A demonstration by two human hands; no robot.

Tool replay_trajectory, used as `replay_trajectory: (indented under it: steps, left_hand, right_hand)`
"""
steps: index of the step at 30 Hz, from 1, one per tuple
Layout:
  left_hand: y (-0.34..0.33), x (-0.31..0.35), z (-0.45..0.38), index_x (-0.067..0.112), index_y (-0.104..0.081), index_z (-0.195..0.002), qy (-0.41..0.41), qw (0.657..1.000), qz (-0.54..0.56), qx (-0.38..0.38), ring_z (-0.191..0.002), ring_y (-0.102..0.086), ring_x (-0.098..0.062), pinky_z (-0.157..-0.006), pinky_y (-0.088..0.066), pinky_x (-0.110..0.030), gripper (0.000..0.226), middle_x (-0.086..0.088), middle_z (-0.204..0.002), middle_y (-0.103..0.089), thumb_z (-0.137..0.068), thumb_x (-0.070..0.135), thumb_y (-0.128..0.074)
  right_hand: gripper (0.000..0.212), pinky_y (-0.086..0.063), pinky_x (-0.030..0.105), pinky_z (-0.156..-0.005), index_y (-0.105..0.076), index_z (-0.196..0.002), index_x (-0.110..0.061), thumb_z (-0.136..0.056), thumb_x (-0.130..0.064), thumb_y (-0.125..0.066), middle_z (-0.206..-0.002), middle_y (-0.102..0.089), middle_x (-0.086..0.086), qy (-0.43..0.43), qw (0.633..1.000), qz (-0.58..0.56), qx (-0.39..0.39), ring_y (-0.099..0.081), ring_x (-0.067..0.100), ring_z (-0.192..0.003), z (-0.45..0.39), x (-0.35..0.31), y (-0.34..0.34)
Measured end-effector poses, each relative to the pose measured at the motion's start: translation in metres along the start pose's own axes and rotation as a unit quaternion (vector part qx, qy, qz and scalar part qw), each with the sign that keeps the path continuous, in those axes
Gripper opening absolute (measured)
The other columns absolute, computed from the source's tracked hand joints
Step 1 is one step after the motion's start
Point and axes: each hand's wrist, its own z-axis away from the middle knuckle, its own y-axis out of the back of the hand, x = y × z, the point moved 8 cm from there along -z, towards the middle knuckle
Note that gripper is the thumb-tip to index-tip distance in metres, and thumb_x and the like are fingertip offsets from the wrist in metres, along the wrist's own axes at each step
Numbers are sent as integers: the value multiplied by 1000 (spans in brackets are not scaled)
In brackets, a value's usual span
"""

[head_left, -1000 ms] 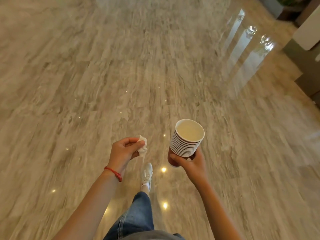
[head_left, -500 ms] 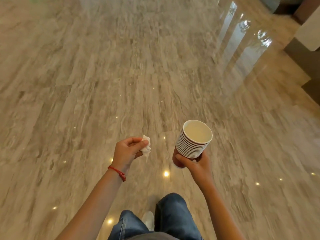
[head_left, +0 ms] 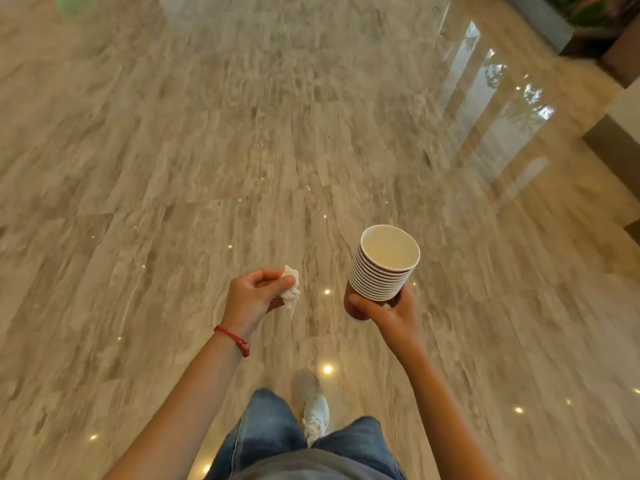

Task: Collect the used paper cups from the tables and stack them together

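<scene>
A stack of several nested paper cups (head_left: 382, 268), white-rimmed with a dark red bottom cup, is held upright in front of me. My right hand (head_left: 389, 315) grips the stack at its base, thumb across the lowest cup. The top cup's pale inside looks empty. To its left, my left hand (head_left: 254, 299) pinches a crumpled white tissue (head_left: 291, 289) between thumb and fingers; a red cord sits on that wrist. Both hands hover over the floor, apart from each other.
Glossy beige marble floor (head_left: 207, 150) stretches ahead with window reflections at the right. A dark planter base (head_left: 547, 19) and a counter edge (head_left: 613, 143) stand at the far right. A green object shows at the top left corner. My jeans and white shoe (head_left: 317, 415) are below.
I have walked forward across the floor; my legs and shoe have swapped position. Both hands keep the same hold on the tissue and the cup stack.
</scene>
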Motion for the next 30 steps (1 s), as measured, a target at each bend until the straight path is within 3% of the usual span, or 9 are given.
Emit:
replay_trajectory:
  steps: [7,16,23,30]
  left_hand:
    - [-62,43,-122,10,-68,-81,-1,1000,7,-17,-61,-69,-8,-50,-51,-15,9,2,-64,-73,-74,6,-72]
    - [-142,121,-331,7,-67,-81,4,999,6,-49,-60,-69,-8,-51,-51,-16,7,1,-64,-73,-77,3,-70]
    - [-203,201,-473,5,-67,-83,2,998,-4,-55,-60,-69,-7,-50,-51,-16,9,1,-62,-72,-75,5,-71]
    - [-279,231,-605,6,-67,-82,18,997,-13,-67,-57,-68,-7,-48,-50,-14,7,1,-62,-72,-76,3,-70]
  right_hand:
    - [45,-50,11,-65,-57,-101,-29,-68,-8,-81,-91,-69,-17,-2,1000,4,3,-66,2,-84,-134,-5,7]
    - [45,-51,12,-62,-57,-101,-23,-70,-1,-78,-86,-70,-15,-12,1000,-10,10,-66,1,-79,-358,-18,-3]
    - [52,-50,11,-65,-53,-104,-32,-68,-7,-81,-92,-69,-22,-17,999,-1,38,-65,-1,-84,-513,-43,3]
    - [56,-51,13,-67,-54,-105,-33,-58,-26,-83,-96,-69,-16,-26,998,-5,57,-66,3,-88,-663,-41,24]
